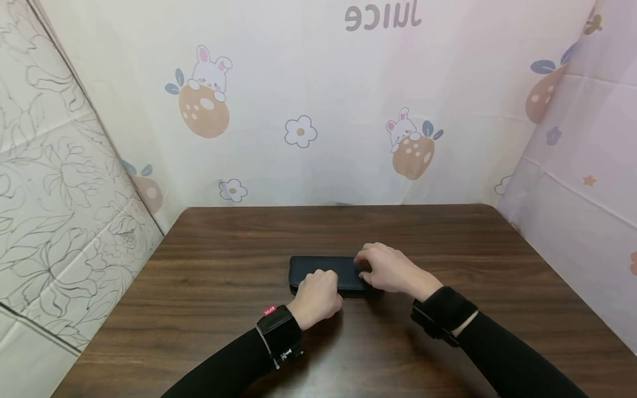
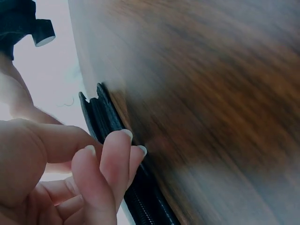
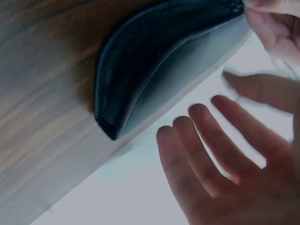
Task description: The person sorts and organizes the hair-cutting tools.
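A black zip-around wallet (image 1: 343,272) lies flat on the wooden table. My left hand (image 1: 316,298) is at its near long edge, thumb and fingers pinched together at the zipper, with the small pull hidden between them. In the left wrist view, zipper teeth (image 2: 143,206) run along the edge on one side of the fingers, while the other end gapes a little. Over the wallet's right end hovers my right hand (image 1: 390,268); its fingers (image 3: 199,136) are loosely spread and hold nothing in the right wrist view, close to the parted wallet edge (image 3: 126,93).
The brown wood-grain table (image 1: 224,237) stretches around the wallet on all sides. A printed curtain (image 1: 343,94) hangs behind it, with more patterned cloth (image 1: 69,182) at left and right. Black wrist straps (image 1: 281,331) with cameras sit on both wrists.
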A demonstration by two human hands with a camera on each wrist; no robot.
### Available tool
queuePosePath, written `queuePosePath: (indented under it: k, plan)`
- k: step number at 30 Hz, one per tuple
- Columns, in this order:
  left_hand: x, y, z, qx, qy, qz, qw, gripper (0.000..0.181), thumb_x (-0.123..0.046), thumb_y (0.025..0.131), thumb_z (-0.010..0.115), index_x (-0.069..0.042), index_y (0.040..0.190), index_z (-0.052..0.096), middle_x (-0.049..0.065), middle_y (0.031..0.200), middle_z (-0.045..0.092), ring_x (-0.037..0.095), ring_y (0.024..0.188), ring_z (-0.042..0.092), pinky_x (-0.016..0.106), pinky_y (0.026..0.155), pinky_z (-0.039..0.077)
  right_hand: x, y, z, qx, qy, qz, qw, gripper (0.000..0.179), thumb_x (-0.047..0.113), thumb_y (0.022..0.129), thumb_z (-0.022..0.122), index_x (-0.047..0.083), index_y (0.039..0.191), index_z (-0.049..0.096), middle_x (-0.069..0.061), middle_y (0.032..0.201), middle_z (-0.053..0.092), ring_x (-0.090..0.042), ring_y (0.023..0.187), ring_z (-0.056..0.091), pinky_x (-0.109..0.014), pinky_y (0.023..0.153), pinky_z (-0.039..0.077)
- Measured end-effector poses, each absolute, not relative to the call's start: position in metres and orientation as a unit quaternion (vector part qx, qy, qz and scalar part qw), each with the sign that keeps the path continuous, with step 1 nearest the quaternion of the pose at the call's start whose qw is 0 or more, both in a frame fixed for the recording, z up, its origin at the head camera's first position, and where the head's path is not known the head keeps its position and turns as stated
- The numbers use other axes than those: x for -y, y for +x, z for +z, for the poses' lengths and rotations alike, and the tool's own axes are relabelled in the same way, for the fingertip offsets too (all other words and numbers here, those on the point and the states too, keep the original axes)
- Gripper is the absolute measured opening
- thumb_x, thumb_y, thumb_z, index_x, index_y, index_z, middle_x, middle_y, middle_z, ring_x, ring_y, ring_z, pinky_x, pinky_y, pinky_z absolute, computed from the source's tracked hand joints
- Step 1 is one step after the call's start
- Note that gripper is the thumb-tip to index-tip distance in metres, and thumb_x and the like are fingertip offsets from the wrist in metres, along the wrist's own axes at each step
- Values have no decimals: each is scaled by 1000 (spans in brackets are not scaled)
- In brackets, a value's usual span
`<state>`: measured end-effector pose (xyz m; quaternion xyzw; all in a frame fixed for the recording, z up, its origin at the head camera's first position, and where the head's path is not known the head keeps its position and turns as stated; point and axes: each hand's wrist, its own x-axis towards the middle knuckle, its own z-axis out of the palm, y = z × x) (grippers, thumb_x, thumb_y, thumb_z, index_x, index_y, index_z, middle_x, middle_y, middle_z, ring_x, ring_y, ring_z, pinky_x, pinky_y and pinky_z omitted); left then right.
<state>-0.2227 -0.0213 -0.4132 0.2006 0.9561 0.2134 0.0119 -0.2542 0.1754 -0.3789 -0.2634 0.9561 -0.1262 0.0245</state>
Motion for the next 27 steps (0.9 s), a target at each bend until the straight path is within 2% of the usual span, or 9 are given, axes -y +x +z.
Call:
queuePosePath:
  k: [4, 7, 11, 14, 19, 27]
  plan:
    - [21, -223, -413, -957, 205, 204, 31, 38, -11, 88, 72, -15, 57, 53, -5, 52, 41, 12, 44, 43, 25, 43, 34, -177, -257, -384, -954, -258, -123, 93, 57, 26, 87, 82, 8, 137, 63, -10, 138, 54, -31, 127, 48, -48, 97, 48]
    - [20, -223, -412, -956, 212, 199, 37, 43, -10, 89, 72, -15, 54, 48, -5, 49, 37, 12, 42, 41, 25, 42, 32, -177, -260, -388, -951, -262, -115, 113, 77, 32, 83, 86, 6, 147, 53, -14, 147, 46, -35, 135, 42, -51, 103, 43]
    - [20, -224, -412, -954, 220, 200, 36, 47, -7, 88, 71, -16, 52, 43, -5, 47, 31, 12, 41, 35, 24, 41, 28, -176, -267, -391, -954, -254, -96, 124, 91, 35, 81, 87, 4, 154, 43, -18, 154, 40, -38, 139, 39, -54, 106, 41]
    - [21, -226, -413, -953, 226, 198, 34, 45, -6, 86, 70, -16, 52, 43, -6, 47, 31, 11, 42, 35, 24, 41, 28, -174, -272, -392, -956, -245, -79, 142, 95, 34, 80, 88, 4, 155, 39, -18, 155, 39, -38, 138, 41, -54, 105, 42]
    - [22, -229, -416, -954, 225, 194, 42, 38, -7, 83, 68, -16, 54, 44, -6, 49, 33, 12, 44, 35, 25, 41, 27, -169, -276, -394, -958, -246, -44, 143, 95, 29, 78, 88, 1, 154, 39, -16, 150, 45, -35, 130, 49, -50, 100, 45]
    - [22, -229, -415, -954, 239, 175, 36, 42, -15, 90, 72, -16, 54, 49, -6, 49, 39, 12, 46, 42, 25, 42, 32, -166, -277, -392, -960, -239, -37, 138, 88, 25, 75, 87, 4, 150, 46, -10, 139, 55, -26, 113, 54, -42, 90, 47]
